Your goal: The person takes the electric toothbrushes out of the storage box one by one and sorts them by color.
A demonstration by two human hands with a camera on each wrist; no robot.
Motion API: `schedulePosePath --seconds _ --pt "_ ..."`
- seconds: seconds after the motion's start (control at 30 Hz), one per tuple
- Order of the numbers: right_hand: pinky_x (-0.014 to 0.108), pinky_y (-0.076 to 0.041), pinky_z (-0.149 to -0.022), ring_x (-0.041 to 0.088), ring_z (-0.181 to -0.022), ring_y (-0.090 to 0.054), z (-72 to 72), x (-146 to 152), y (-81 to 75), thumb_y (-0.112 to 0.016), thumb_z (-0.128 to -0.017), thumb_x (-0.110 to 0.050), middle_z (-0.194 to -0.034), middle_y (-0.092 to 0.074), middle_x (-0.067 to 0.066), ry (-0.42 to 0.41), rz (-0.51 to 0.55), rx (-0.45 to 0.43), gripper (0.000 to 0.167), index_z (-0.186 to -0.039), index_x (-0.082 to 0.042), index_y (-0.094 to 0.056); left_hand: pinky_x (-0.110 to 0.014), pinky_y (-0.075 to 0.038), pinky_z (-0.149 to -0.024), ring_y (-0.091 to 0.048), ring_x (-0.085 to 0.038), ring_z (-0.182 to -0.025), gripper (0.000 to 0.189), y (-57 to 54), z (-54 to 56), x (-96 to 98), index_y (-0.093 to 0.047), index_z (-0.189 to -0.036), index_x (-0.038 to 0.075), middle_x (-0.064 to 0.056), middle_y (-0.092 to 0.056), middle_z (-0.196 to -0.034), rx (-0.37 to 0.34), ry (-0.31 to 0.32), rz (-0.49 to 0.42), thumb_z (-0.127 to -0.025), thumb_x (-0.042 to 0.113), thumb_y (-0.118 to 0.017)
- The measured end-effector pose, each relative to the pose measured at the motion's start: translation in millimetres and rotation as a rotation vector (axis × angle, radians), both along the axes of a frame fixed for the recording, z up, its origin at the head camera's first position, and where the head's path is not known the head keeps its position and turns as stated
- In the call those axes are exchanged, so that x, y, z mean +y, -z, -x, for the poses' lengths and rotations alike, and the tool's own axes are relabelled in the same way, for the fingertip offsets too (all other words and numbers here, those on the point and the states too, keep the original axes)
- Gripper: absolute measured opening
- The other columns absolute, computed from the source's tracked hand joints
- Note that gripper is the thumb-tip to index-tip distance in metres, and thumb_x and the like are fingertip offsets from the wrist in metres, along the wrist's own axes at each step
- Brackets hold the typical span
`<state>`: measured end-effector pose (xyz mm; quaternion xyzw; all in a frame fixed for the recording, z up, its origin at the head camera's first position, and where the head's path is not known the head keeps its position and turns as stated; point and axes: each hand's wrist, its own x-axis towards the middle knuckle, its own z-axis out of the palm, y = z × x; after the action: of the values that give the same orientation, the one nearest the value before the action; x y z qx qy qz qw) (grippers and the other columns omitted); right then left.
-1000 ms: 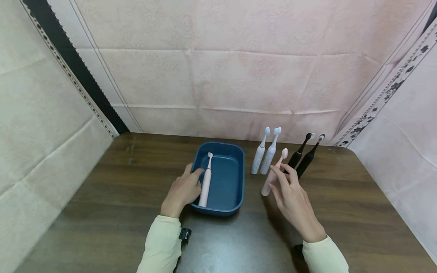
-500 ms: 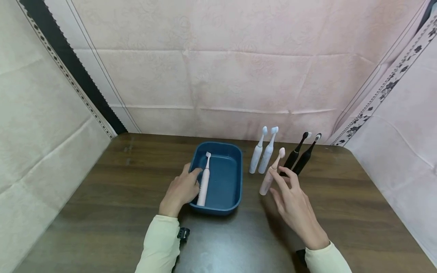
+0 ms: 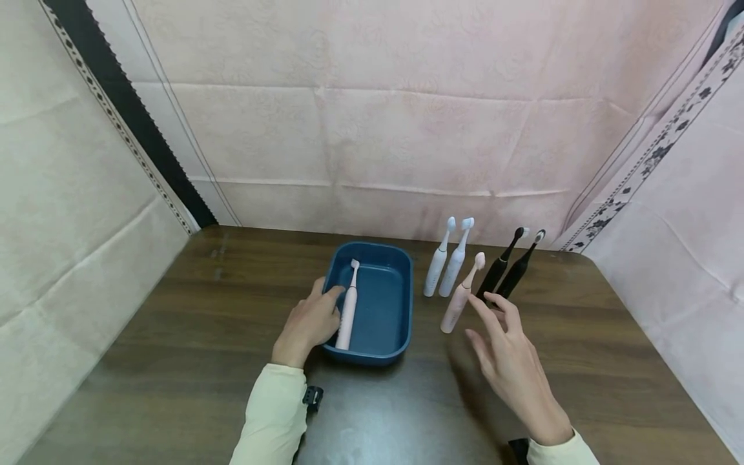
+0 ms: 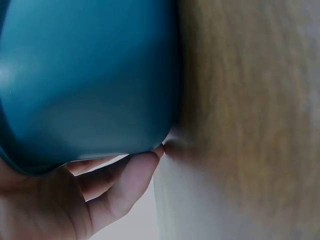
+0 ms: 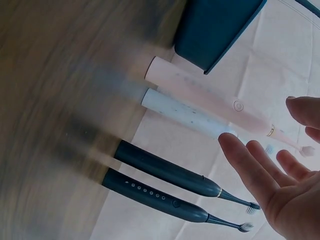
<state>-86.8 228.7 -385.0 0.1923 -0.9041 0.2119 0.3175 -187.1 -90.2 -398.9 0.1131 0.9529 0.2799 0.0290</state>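
In the head view my left hand grips the left wall of a blue plastic bin, thumb on the inner side. The left wrist view has its fingers curled against the bin's outside. Inside the bin, along its left side, lies a pale pink electric toothbrush. Another pink electric toothbrush stands upright on the table, right of the bin. My right hand is beside it, fingers spread and holding nothing. The right wrist view shows a gap between thumb and that toothbrush.
Two pale blue electric toothbrushes stand behind the upright pink one. Two black electric toothbrushes stand to its right, close beyond my right fingertips. The wooden table ends at a patterned pale cloth behind and at both sides.
My right hand has let go of the standing pink toothbrush and drawn back to the right and nearer me. The left hand and bin have held their place.
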Motion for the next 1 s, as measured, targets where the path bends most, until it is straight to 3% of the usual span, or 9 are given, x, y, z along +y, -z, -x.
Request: schedulePosePath --seconds 0.1,0.2,0.33,0.43,0.7,1.0 --pt "0.039 -0.058 -0.060 0.030 -0.098 -0.068 -0.3 -4 -1.3 -0.080 -0.080 0.008 -0.141 -0.044 0.025 -0.005 0.015 0.019 0.074 -0.146 -0.009 -0.052 -0.063 -0.047 -0.098 -0.061 -0.041 -0.109 0.045 0.4 0.0 -0.1 -0.054 -0.146 0.006 -0.021 -0.034 -0.158 0.006 0.007 -0.005 -0.101 0.009 -0.055" --pt "0.037 -0.059 -0.061 0.030 -0.095 -0.069 0.2 -11 -3.1 -0.080 -0.078 0.011 -0.137 -0.046 0.025 -0.032 0.036 0.047 0.074 -0.144 -0.005 -0.053 -0.062 -0.047 -0.098 -0.062 -0.040 -0.107 0.044 0.1 0.6 -0.3 -0.055 -0.145 0.006 -0.021 -0.035 -0.158 0.012 0.009 -0.006 -0.101 0.009 -0.055" --pt "0.034 -0.060 -0.065 0.030 -0.099 -0.067 1.8 -21 -3.8 -0.066 -0.098 -0.010 -0.135 -0.047 0.025 -0.084 0.062 0.039 0.047 -0.143 -0.003 -0.054 -0.062 -0.048 -0.097 -0.063 -0.040 -0.104 0.044 -0.9 2.0 -1.4 -0.056 -0.145 0.006 -0.021 -0.035 -0.157 0.024 0.002 0.001 -0.101 0.009 -0.055" --pt "0.032 -0.060 -0.067 0.031 -0.102 -0.066 3.1 -28 -2.6 -0.051 -0.105 -0.024 -0.135 -0.047 0.025 -0.116 0.079 0.025 0.043 -0.143 -0.003 -0.054 -0.062 -0.048 -0.098 -0.062 -0.040 -0.105 0.044 -1.6 2.3 -2.6 -0.056 -0.145 0.006 -0.021 -0.035 -0.157 0.020 -0.001 -0.001 -0.101 0.009 -0.055" --pt "0.031 -0.058 -0.067 0.023 -0.096 -0.067 8.1 -56 -5.6 -0.046 -0.107 -0.036 -0.134 -0.050 0.019 -0.168 0.046 0.033 0.047 -0.141 -0.006 -0.056 -0.064 -0.046 -0.099 -0.060 -0.042 -0.112 0.044 -0.7 0.6 -3.4 -0.055 -0.146 0.008 -0.020 -0.033 -0.159 -0.006 -0.013 -0.009 -0.102 0.010 -0.054" --pt "0.031 -0.055 -0.063 0.022 -0.095 -0.065 13.6 -85 -22.6 -0.047 -0.107 -0.033 -0.135 -0.050 0.019 -0.254 0.045 0.036 0.046 -0.145 -0.009 -0.052 -0.061 -0.048 -0.097 -0.062 -0.039 -0.107 0.044 -0.3 0.3 -1.1 -0.055 -0.146 0.009 -0.019 -0.033 -0.159 -0.009 -0.016 -0.003 -0.102 0.011 -0.054"
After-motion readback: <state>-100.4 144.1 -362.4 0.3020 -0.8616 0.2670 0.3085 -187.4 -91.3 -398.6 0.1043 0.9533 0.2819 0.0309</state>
